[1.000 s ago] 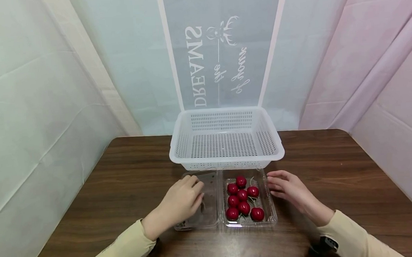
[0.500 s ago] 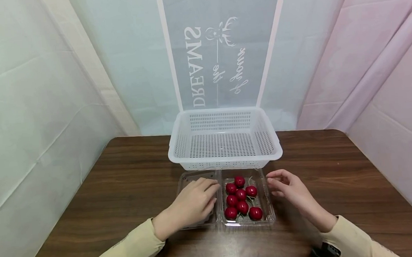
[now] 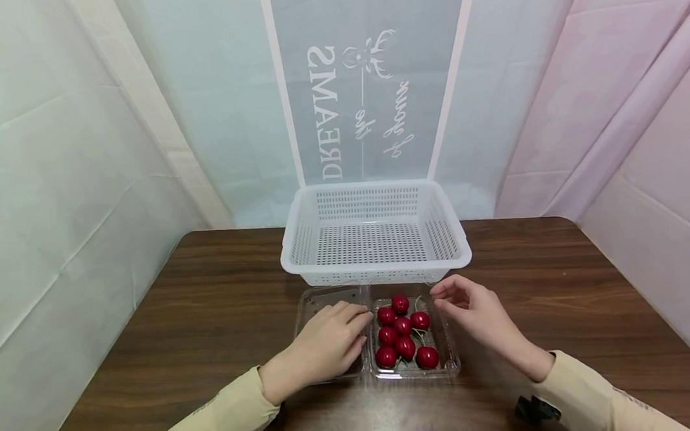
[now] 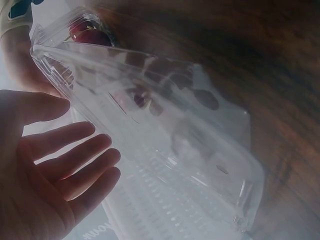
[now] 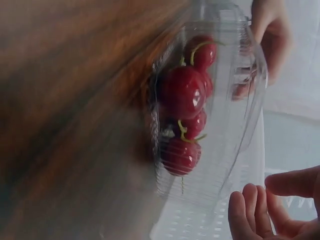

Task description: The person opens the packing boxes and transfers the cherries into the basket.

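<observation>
A clear plastic clamshell box (image 3: pixel 449 360) lies unfolded on the table, with several red cherries (image 3: pixel 404 348) in its right half. Thin green stems (image 5: pixel 185 131) show between them in the right wrist view. My left hand (image 3: pixel 327 341) is over the left half, the lid (image 4: pixel 210 145), near the middle fold. Its fingers are extended and hold nothing in the left wrist view. Beside the box's right rim, toward the back corner, is my right hand (image 3: pixel 477 313), fingers loosely bent and holding nothing. Whether its fingertips touch the rim, I cannot tell.
A white slotted plastic basket (image 3: pixel 377 266) stands right behind the clamshell, with nothing in it. The dark wooden table (image 3: pixel 220 300) meets pale cloth hangings (image 3: pixel 199 119) at the back and sides. A small black device (image 3: pixel 537 409) is at the right sleeve.
My left hand has moved right across the lid to the fold. My right hand has shifted slightly left and back, toward the box's rear right corner. The cherries stay in place.
</observation>
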`<state>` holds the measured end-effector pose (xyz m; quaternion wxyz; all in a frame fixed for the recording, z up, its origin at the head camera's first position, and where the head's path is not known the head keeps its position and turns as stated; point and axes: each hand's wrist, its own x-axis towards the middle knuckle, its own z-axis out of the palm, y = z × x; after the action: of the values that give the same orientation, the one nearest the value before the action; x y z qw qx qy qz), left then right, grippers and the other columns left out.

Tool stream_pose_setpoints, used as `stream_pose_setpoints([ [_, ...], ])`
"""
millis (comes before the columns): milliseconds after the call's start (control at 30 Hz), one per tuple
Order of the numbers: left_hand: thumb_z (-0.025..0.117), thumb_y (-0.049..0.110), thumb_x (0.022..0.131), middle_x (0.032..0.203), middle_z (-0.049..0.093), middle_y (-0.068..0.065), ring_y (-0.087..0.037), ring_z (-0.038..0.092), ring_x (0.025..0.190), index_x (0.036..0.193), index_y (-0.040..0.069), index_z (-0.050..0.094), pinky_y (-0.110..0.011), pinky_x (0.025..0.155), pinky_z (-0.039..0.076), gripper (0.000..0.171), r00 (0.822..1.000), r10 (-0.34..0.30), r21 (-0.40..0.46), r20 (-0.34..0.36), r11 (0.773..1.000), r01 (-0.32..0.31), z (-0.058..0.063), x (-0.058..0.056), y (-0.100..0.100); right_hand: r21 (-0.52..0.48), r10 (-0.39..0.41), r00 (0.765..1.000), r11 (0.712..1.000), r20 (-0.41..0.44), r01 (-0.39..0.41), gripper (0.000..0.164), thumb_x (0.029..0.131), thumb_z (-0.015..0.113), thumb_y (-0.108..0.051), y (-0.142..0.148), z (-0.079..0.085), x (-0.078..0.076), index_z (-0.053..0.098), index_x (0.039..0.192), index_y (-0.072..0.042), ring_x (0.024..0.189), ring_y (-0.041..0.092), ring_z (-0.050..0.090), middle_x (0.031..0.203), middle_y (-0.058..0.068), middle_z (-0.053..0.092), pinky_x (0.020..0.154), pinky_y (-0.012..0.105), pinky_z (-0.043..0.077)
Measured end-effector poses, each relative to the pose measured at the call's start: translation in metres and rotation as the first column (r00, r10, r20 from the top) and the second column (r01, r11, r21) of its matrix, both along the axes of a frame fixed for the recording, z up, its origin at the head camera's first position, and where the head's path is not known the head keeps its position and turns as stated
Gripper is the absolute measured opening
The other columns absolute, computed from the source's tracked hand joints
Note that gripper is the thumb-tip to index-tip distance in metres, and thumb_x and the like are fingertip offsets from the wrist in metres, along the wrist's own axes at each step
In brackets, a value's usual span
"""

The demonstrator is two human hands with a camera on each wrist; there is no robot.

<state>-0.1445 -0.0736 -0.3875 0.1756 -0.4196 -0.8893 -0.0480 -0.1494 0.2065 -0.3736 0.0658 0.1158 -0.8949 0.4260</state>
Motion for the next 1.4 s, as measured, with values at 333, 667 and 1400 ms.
stream_pose_setpoints([
  [333,0.060,0.026,0.089,0.120,0.062,-0.003,-0.017,0.057,0.108,0.118,0.010,0.065,-0.033,0.085,0.049,0.033,1.000,0.001,-0.003,-0.001,1.000,-0.001,0.001,0.002,0.002,0.238,0.184,0.962,0.962,-0.202,-0.134,0.021,0.077,0.072,0.004,-0.015,-0.002,-0.007,0.064,0.091,-0.009,0.075,0.010,0.065,0.087,0.003,0.066,0.066,0.025,0.055],
  [667,0.059,0.028,0.089,0.123,0.061,-0.004,-0.018,0.057,0.110,0.119,0.011,0.064,-0.034,0.085,0.049,0.035,1.000,0.008,-0.020,-0.002,1.000,-0.008,-0.001,0.002,0.001,0.586,0.275,0.916,0.808,-0.291,-0.056,0.025,0.069,0.079,-0.003,-0.028,-0.006,-0.007,0.066,0.090,-0.010,0.074,0.013,0.062,0.081,-0.001,0.062,0.060,0.027,0.053],
  [1400,0.057,0.029,0.091,0.124,0.061,-0.004,-0.017,0.056,0.110,0.121,0.010,0.063,-0.034,0.084,0.050,0.036,1.000,0.017,-0.023,0.006,1.000,-0.017,0.000,0.003,0.002,0.733,0.346,0.896,0.679,-0.279,-0.034,0.024,0.064,0.083,-0.005,-0.039,-0.015,-0.011,0.066,0.082,-0.006,0.064,0.017,0.052,0.070,0.003,0.058,0.054,0.030,0.049],
])
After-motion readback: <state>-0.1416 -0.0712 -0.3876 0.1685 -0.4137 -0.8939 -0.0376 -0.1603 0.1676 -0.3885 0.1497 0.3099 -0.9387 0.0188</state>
